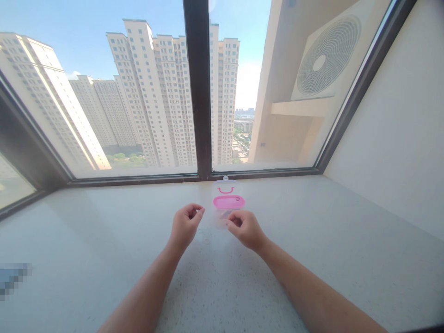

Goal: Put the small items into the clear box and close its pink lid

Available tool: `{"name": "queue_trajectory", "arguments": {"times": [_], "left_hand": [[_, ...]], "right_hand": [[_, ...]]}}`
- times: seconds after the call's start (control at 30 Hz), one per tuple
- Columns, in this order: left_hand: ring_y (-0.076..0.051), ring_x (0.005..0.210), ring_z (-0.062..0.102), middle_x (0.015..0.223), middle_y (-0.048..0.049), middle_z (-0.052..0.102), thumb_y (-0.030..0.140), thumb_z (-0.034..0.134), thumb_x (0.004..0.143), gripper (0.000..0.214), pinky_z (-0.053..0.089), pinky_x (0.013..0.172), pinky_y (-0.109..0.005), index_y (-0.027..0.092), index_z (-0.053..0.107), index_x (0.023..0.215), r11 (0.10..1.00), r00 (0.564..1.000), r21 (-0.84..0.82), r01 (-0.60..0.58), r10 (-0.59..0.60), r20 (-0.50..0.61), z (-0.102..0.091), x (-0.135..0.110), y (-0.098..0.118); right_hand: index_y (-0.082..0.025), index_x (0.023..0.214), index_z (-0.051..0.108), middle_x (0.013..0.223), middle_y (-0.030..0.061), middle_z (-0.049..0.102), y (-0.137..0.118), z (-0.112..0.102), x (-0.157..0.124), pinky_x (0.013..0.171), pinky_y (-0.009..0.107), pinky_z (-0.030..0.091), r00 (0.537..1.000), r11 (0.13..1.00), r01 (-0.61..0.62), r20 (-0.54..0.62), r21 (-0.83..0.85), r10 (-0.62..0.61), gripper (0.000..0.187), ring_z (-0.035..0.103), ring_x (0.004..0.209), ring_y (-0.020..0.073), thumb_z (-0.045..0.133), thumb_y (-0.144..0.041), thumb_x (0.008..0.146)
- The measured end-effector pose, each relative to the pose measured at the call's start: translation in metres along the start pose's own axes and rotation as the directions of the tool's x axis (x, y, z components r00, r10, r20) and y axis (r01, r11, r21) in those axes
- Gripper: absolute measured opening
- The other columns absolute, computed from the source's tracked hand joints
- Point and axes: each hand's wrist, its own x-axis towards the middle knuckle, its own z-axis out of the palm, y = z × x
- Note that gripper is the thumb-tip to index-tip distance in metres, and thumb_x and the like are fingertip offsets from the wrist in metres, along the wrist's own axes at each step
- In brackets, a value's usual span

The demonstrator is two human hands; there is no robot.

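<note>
My left hand is raised above the pale speckled sill, its thumb and fingertips pinched together. To the right, my right hand is pinched the same way, with a gap between the two hands. Whatever either pinch holds is too small to make out. Just beyond my right hand stands a small clear plastic box with a pink inner tray. Its clear lid, with a pink handle, stands open towards the window. A small dark ring-shaped thing lies in the tray. My right fingers hide part of the box's front.
The speckled sill runs up to a dark window frame. A white wall closes the right side. A faint small round thing lies on the sill between my wrists. A blurred flat thing is at the left edge.
</note>
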Motion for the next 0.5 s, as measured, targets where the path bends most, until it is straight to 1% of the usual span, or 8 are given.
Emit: {"name": "queue_trajectory", "arguments": {"times": [0.1,0.23,0.37,0.5], "left_hand": [[-0.008,0.046,0.033,0.048,0.0068,0.039,0.038,0.061,0.076,0.024,0.024,0.046,-0.021,0.015,0.067,0.073,1.000,1.000,0.004,-0.012,0.012,-0.005,0.0002,-0.0004,0.0010],[-0.008,0.046,0.031,0.048,0.0069,0.038,0.038,0.062,0.076,0.025,0.024,0.046,-0.021,0.015,0.068,0.072,1.000,1.000,0.009,-0.012,0.012,-0.007,0.0004,-0.0011,0.0035],[-0.008,0.046,0.031,0.047,0.0071,0.037,0.039,0.063,0.075,0.025,0.025,0.046,-0.022,0.015,0.069,0.072,1.000,1.000,-0.010,-0.017,0.017,-0.013,-0.0003,-0.0017,0.0072],[-0.008,0.045,0.031,0.046,0.0067,0.038,0.041,0.064,0.073,0.027,0.025,0.046,-0.022,0.015,0.070,0.070,0.999,1.000,-0.033,0.005,-0.006,-0.021,-0.0015,-0.0023,0.0097]], "right_hand": [[-0.015,0.058,0.053,0.051,-0.0040,0.038,0.0006,-0.0001,-0.0009,0.046,0.021,0.026,1.000,0.999,0.003,0.000,0.034,-0.003,0.014,0.033,0.049,0.0087,0.052,-0.021,0.070],[-0.015,0.059,0.054,0.051,-0.0040,0.040,0.0017,-0.0005,0.0000,0.046,0.021,0.027,1.000,0.999,-0.006,-0.015,0.033,0.007,0.015,0.033,0.049,0.0087,0.052,-0.023,0.072],[-0.015,0.058,0.054,0.052,-0.0034,0.042,0.0012,-0.0008,0.0011,0.048,0.021,0.028,1.000,1.000,-0.006,0.009,-0.002,0.006,0.016,0.034,0.049,0.0089,0.052,-0.022,0.072],[-0.014,0.058,0.055,0.052,-0.0035,0.043,0.0002,-0.0007,0.0012,0.047,0.021,0.027,0.999,0.998,-0.013,0.045,-0.054,0.015,0.015,0.035,0.049,0.0089,0.052,-0.021,0.071]]}}
